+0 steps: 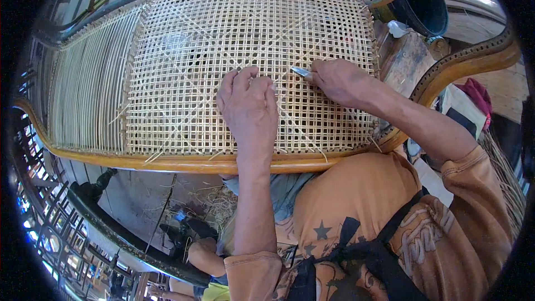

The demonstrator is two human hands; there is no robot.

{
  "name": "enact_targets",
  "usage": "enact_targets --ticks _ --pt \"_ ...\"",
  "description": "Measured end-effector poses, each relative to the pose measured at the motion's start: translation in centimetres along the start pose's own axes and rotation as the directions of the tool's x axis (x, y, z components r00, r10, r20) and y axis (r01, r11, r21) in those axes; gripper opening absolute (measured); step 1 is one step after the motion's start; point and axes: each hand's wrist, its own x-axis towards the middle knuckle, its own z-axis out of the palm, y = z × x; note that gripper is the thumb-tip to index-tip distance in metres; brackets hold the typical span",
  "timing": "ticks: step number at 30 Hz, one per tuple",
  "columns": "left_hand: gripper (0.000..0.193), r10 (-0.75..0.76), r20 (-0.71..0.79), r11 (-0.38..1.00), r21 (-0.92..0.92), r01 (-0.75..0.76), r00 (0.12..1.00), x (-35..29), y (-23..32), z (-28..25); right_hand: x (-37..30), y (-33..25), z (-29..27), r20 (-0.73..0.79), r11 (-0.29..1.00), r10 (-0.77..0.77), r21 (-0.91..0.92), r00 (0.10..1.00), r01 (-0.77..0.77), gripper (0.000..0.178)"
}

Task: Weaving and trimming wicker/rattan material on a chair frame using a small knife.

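A woven cane panel (189, 100) stretches across a curved wooden frame (184, 164) before me. My left hand (249, 97) rests on the middle of the weave, its fingers bent down and closed at the tips. What those fingertips hold, if anything, is hidden. To its right, my right hand (340, 81) grips a small metal tool (301, 71) with a flat, shiny tip. That tip points left and lies against or just above the weave. Diagonal strands cross parts of the grid, and some loose cane ends (156, 153) hang over the near rail.
At the left, the panel has only parallel strands (89, 95). A dark bucket (426, 5) stands beyond the frame's far right corner. Below the near rail are a dark wooden piece (128, 239) and cane scraps (217, 209) on the floor. Another person's arm (203, 256) shows at lower left.
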Motion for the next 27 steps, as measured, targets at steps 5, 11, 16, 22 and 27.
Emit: enact_targets --ticks 5,11,16,22,27 --pt "0.005 0.004 -0.002 1.000 -0.024 -0.004 1.000 0.2 -0.1 0.1 0.3 1.2 1.1 -0.080 0.993 -0.093 0.062 0.992 0.098 0.034" --pt "0.006 0.014 -0.008 0.999 0.046 -0.014 1.000 0.2 0.0 0.3 -0.1 0.1 1.5 -0.181 0.999 -0.019 -0.045 0.983 0.011 0.031" --pt "0.011 0.010 -0.009 1.000 -0.011 -0.010 1.000 0.3 -0.1 -0.2 0.7 2.3 -0.6 0.224 0.679 -0.012 0.717 0.975 -0.156 0.035" --pt "0.022 -0.077 -0.025 0.989 -0.131 0.073 0.997 0.2 -0.1 0.3 1.7 1.2 1.4 -0.415 0.964 -0.251 -0.189 0.874 0.187 0.029" --pt "0.023 -0.048 -0.039 0.998 -0.038 0.046 0.998 0.5 0.3 -0.6 2.3 0.7 -0.6 0.222 0.487 -0.018 0.854 0.975 -0.185 0.023"
